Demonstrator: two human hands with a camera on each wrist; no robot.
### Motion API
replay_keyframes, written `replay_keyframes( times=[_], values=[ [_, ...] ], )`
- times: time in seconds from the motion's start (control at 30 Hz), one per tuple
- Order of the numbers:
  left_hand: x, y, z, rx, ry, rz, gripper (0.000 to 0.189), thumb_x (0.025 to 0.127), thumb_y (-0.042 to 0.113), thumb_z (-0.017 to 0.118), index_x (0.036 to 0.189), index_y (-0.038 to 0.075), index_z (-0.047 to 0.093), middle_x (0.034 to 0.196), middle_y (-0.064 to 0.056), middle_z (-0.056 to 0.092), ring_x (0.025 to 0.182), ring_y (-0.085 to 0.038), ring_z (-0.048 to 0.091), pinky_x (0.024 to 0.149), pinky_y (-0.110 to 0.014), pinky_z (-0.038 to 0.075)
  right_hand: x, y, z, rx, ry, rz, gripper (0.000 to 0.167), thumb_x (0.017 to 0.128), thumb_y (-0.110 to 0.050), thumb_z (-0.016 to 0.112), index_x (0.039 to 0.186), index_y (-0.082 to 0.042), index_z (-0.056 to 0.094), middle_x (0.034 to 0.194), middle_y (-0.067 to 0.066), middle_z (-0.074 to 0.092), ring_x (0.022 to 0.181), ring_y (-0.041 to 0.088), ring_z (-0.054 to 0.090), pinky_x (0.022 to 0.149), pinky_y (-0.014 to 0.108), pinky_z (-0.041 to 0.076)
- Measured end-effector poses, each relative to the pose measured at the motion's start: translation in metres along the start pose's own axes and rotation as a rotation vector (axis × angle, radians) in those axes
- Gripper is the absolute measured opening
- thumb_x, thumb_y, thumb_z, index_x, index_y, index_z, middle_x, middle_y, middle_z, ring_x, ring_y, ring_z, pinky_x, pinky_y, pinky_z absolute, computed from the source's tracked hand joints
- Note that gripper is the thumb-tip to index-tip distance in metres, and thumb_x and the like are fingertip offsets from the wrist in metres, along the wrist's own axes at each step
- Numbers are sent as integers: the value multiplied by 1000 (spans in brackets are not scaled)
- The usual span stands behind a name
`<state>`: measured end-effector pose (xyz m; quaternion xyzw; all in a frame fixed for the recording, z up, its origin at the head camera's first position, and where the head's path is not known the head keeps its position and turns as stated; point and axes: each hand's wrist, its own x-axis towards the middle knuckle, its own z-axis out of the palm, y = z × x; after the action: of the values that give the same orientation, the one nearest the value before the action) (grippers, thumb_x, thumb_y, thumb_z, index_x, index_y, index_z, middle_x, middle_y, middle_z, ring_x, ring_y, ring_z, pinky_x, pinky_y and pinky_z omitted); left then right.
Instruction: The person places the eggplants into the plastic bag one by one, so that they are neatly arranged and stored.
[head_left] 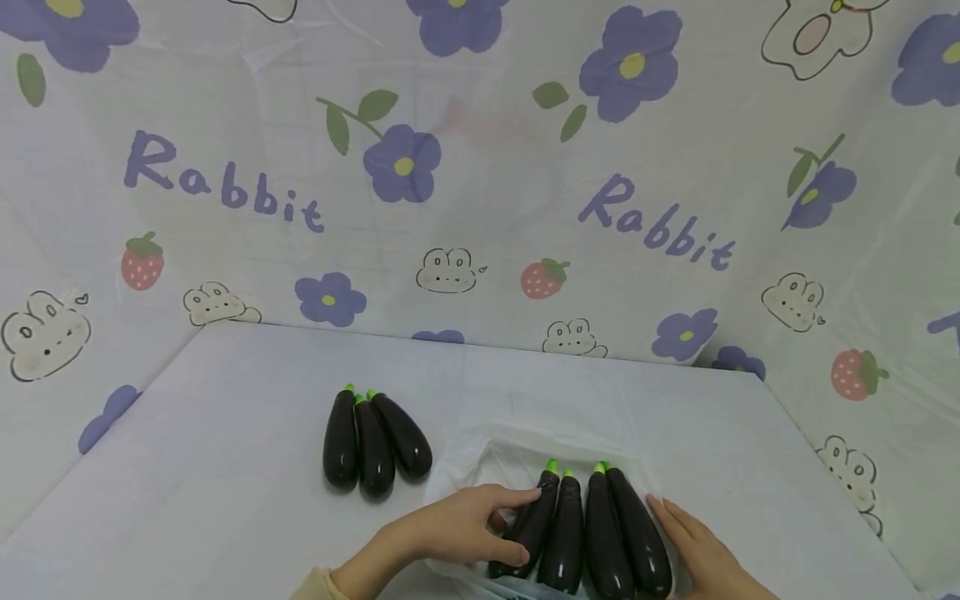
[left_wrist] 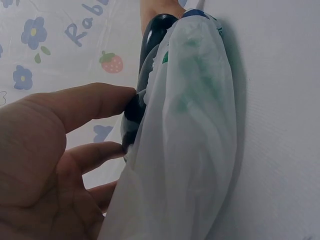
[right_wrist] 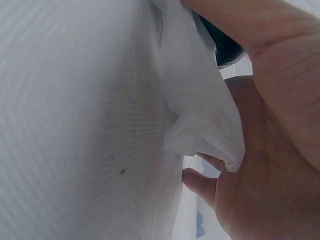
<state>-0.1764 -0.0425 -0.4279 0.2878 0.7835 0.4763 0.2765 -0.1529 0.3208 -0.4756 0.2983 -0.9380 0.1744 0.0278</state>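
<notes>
Several glossy black eggplants with bright green stems lie side by side in a white plastic bag (head_left: 468, 458) at the front of the table. My left hand (head_left: 461, 527) grips the leftmost eggplant (head_left: 538, 523) between thumb and fingers. That eggplant (left_wrist: 131, 120) also shows in the left wrist view, partly covered by the bag's film. On the other side, my right hand (head_left: 701, 546) lies with straight fingers along the rightmost eggplant (head_left: 637, 529). In the right wrist view, bag plastic (right_wrist: 205, 110) hangs by the right palm (right_wrist: 270, 150).
Three more eggplants (head_left: 377, 450) lie together on the white table (head_left: 225, 467), left of the bag. A cloth (head_left: 480, 217) printed with flowers, rabbits and strawberries hangs behind the table and along its sides.
</notes>
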Motion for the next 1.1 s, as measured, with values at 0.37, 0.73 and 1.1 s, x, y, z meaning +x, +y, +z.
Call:
replay_keyframes(
  times=[0.37,0.73,1.1],
  values=[
    [3,-2,1,-2,-9,40,67,88,20,71,149,15,45,130,1,59,96,-7,63,82,-25,49,-1,-3,-2,-9,-24,19,127,63,-63,84,157,-9,18,131,34,46,114,51,49,80,61,47],
    [-6,8,0,187,82,65,58,96,33,64,148,14,46,129,-3,55,96,-6,58,83,-26,47,1,-5,-4,-18,-19,8,124,65,-64,82,155,-3,21,132,34,46,115,50,49,80,61,47],
    [-23,30,-16,236,231,105,47,97,37,63,141,22,55,133,-1,53,108,-15,56,79,-27,51,1,0,-1,-2,-10,3,128,62,-62,85,159,-17,14,131,35,46,114,52,49,80,62,47]
  ],
)
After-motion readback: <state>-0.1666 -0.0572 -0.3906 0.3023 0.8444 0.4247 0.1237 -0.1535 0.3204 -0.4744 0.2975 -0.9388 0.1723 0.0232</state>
